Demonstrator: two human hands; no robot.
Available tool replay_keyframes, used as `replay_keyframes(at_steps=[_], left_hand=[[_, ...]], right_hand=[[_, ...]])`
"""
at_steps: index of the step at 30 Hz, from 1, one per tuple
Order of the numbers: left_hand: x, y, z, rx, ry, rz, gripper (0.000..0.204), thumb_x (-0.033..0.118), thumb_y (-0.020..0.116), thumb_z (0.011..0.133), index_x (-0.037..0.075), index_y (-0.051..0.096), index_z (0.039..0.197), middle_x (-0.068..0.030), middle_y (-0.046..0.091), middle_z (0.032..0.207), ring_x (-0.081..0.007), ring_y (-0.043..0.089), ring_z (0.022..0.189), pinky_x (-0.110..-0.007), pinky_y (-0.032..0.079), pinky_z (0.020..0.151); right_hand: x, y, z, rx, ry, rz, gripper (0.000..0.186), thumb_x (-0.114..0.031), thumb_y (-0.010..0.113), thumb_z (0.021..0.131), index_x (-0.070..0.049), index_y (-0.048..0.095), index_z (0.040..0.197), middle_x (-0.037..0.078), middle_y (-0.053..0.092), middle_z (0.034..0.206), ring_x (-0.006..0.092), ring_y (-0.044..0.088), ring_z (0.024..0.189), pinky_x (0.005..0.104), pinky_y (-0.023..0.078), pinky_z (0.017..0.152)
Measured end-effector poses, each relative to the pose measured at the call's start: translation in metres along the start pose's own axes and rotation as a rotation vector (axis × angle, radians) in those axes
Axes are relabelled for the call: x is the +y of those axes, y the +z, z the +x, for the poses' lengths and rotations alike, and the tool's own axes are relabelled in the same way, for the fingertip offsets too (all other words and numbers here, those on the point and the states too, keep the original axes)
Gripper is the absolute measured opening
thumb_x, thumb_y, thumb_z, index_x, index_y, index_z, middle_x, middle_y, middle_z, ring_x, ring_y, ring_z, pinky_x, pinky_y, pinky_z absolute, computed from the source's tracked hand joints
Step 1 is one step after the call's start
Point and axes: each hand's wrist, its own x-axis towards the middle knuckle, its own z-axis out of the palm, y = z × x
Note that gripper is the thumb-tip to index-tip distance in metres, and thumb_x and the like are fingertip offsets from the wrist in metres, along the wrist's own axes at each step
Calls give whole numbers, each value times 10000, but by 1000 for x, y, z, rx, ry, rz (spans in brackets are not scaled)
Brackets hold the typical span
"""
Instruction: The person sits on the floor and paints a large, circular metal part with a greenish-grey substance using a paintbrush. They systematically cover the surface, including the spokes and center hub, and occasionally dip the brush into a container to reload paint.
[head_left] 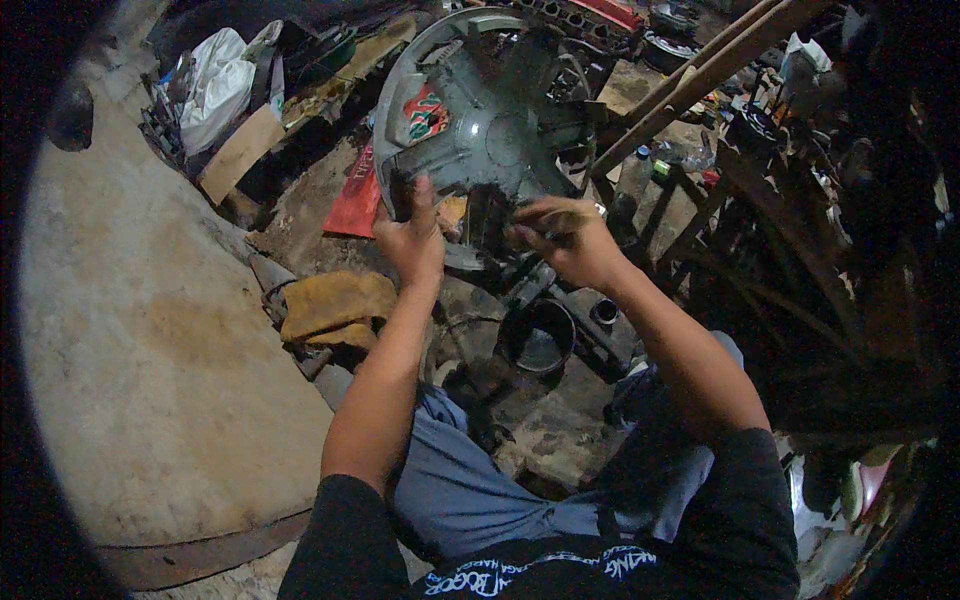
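Wheel cover (508, 140), likely light, stiff and best held by its rim, is grasped there by the left hand (412, 235); whether the blurred right hand (568, 238) grips anything cannot be told.

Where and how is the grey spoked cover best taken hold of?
Likely by the outer rim of the grey spoked cover, from the lower left, pinching front to back. The curved edge looks narrow, and the left hand is there; the broad centre offers less to pinch.

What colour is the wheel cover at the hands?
Grey; the wheel cover shows best in the head view, the only one here.
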Motion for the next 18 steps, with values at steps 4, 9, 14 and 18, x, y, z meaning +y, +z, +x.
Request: replay_keyframes(at_steps=[4, 9, 14, 18], left_hand=[[5, 0, -4, 29, -97, -23, 410, 333, 739, 932, -42, 666, 1082, -58, 712, 953, -137, 628, 812, -318, 512, 743], [19, 0, -13, -31, 25, 172, 411, 337, 748, 926, -41, 668, 1066, -73, 715, 953, -136, 631, 839, -322, 513, 776], [4, -5, -7, -58, -46, 110, 574, 430, 722, 931, -6, 506, 1236, -95, 659, 1019, -170, 629, 725, -309, 541, 613], [13, 6, -16, -75, 11, 23, 509, 382, 719, 942, -6, 535, 1215, -88, 665, 957, -152, 614, 617, -305, 529, 516]], right_hand=[[0, 0, 8, 346, -105, -407, 223, -64, 769, 845, -7, 723, 1055, 202, 715, 1105, 353, 700, 1043, 382, 555, 855], [-3, 2, -7, -23, 0, -110, 253, -27, 720, 825, -31, 716, 1077, 231, 673, 1194, 431, 642, 1144, 435, 547, 898], [-7, 8, 2, 140, -63, -272, 276, -11, 708, 807, -24, 710, 1082, 209, 689, 1152, 412, 627, 1169, 453, 532, 939], [0, 1, -14, -12, -49, -290, 349, -1, 695, 778, -38, 695, 1125, 230, 645, 1244, 434, 628, 1136, 441, 543, 926]])
